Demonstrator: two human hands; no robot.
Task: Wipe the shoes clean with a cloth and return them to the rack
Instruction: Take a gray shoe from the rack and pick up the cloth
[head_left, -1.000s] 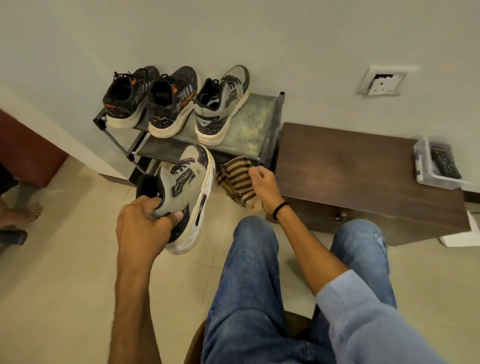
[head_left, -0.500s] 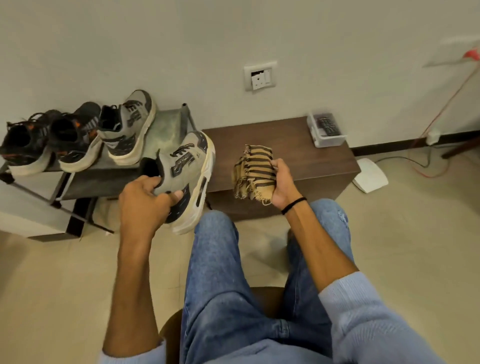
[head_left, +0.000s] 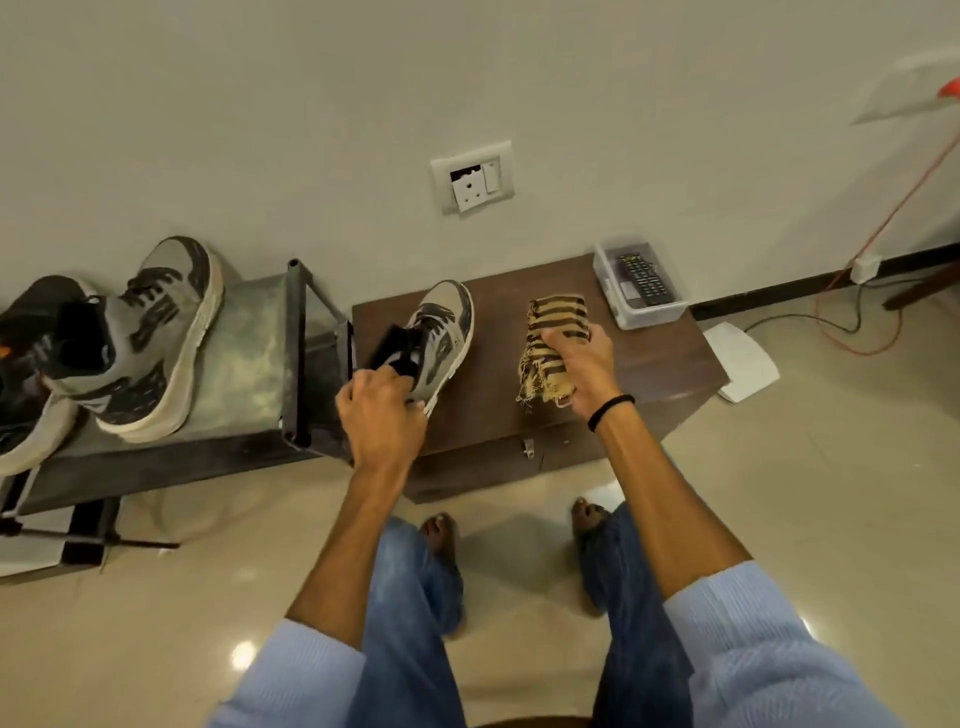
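My left hand (head_left: 382, 415) grips the heel of a grey and black sneaker (head_left: 444, 325), which rests toe-away on the dark wooden cabinet top (head_left: 649, 353). My right hand (head_left: 576, 364) holds a bunched tan cloth with dark stripes (head_left: 550, 343) over the same cabinet top, just right of the shoe. The matching grey sneaker (head_left: 150, 338) stands on the top shelf of the metal shoe rack (head_left: 260, 364) at the left. A black sneaker with orange marks (head_left: 26, 332) sits beside it at the frame's left edge, partly cut off.
A clear plastic box with a remote control (head_left: 641, 283) stands at the cabinet's back right corner. A wall socket (head_left: 472, 179) is above. A white flat device (head_left: 743, 361) and cables (head_left: 857, 332) lie on the tiled floor at right. My bare feet (head_left: 439, 535) stand before the cabinet.
I have risen, and the view has swung right. My left hand carried the grey sneaker from beside the rack onto the cabinet top. My right hand brought the cloth there too.
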